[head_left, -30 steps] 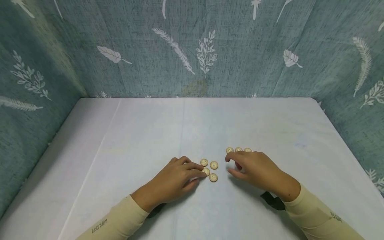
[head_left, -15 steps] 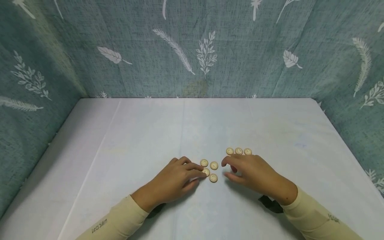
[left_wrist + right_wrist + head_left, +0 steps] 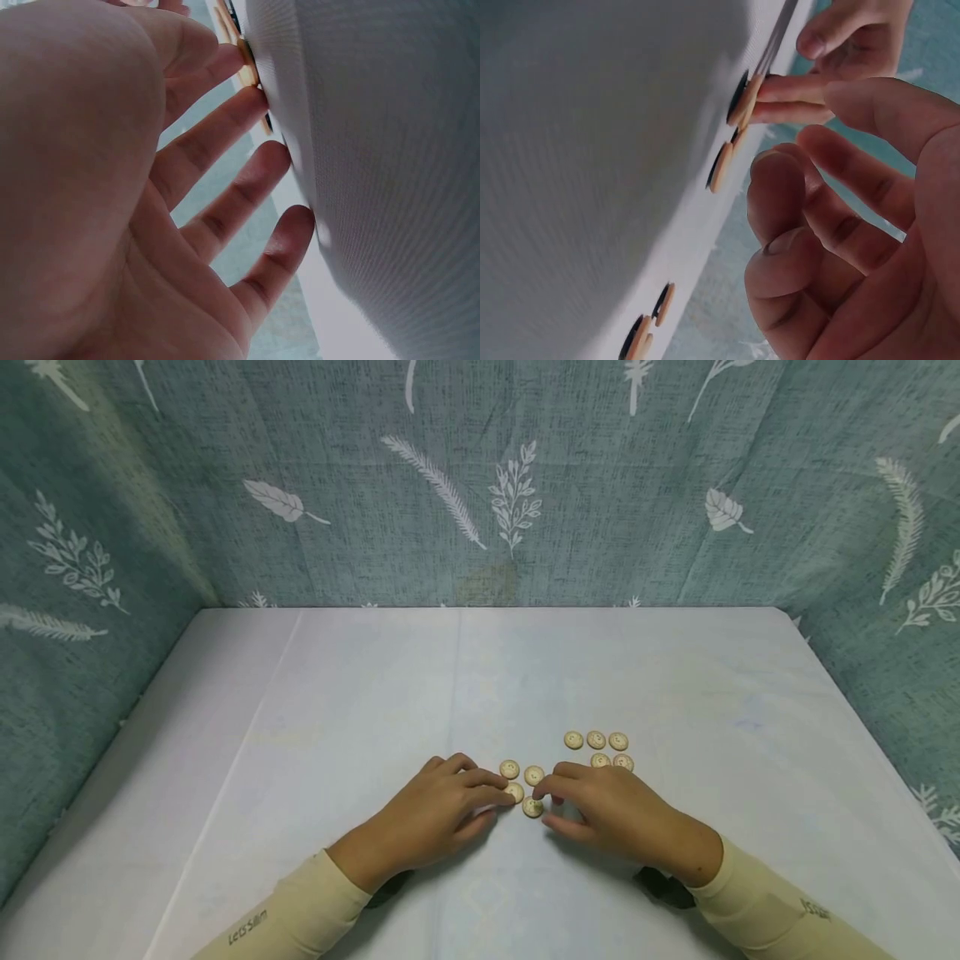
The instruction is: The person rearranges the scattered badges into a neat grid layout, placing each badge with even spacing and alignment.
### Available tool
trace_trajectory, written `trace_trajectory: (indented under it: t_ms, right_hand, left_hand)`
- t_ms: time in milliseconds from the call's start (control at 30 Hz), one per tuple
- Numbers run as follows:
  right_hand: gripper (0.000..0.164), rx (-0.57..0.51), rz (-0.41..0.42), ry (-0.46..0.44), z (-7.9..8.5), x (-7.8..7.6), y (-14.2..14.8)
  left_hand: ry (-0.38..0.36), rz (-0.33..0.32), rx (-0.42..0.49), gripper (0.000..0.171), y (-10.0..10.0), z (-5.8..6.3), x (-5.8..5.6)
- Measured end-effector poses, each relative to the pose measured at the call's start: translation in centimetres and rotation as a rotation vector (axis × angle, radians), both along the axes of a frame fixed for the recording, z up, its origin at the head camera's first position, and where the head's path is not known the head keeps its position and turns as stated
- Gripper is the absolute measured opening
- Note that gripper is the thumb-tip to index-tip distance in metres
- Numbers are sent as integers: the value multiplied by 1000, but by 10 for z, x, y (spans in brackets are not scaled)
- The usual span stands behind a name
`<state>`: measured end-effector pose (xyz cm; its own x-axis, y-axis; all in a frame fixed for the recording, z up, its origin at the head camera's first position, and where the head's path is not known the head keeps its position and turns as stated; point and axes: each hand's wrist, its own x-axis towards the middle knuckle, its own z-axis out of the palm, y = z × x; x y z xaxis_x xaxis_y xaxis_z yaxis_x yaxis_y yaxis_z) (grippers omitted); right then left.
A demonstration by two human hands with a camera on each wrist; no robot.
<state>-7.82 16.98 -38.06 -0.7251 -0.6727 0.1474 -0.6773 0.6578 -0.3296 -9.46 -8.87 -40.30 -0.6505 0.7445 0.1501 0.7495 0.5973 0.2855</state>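
Observation:
Several round wooden buttons lie flat in a small cluster near the middle of the white cloth. My left hand (image 3: 446, 806) rests beside them, index and middle fingertips touching the near-left button (image 3: 514, 792). In the left wrist view its fingers are spread and nearly straight, a button (image 3: 248, 64) under the fingertips. My right hand (image 3: 611, 806) hovers at the cluster's right side, loosely bent, holding nothing. Its index fingertip is over or at the near-right button (image 3: 532, 807); contact is unclear. A gap shows between thumb and fingers in the right wrist view, with a button (image 3: 720, 167) nearby.
Behind the right hand, three buttons (image 3: 596, 740) form a row, with two more (image 3: 601, 761) in front of it, partly covered by the hand. Both forearms wear cream sleeves (image 3: 303, 902). The white cloth (image 3: 360, 693) meets a green leaf-patterned curtain (image 3: 337, 568) at the back and sides.
My right hand has moved left and slightly nearer, from the button row to the cluster, uncovering two buttons below the row. My left hand stays still.

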Motion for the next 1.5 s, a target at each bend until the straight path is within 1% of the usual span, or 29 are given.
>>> trace_trajectory:
  t_ms: [133, 233, 367, 800, 1200, 1500]
  right_hand:
    - [18, -11, 23, 11, -2, 0, -1]
    - [21, -16, 42, 36, -4, 0, -1]
    - [23, -4, 43, 53, -6, 0, -2]
    - [24, 58, 49, 5, -7, 2, -2]
    - [28, 90, 47, 25, -7, 2, -2]
    - [33, 106, 49, 6, -9, 3, -1]
  left_hand:
    - [12, -2, 1, 23, 0, -1, 0]
    - [15, -1, 2, 23, -1, -2, 0]
    - [16, 1, 1, 23, -1, -2, 0]
    - [26, 6, 15, 21, 0, -1, 1]
    - [24, 4, 0, 22, 1, -1, 0]
    - [18, 8, -4, 22, 0, -1, 0]
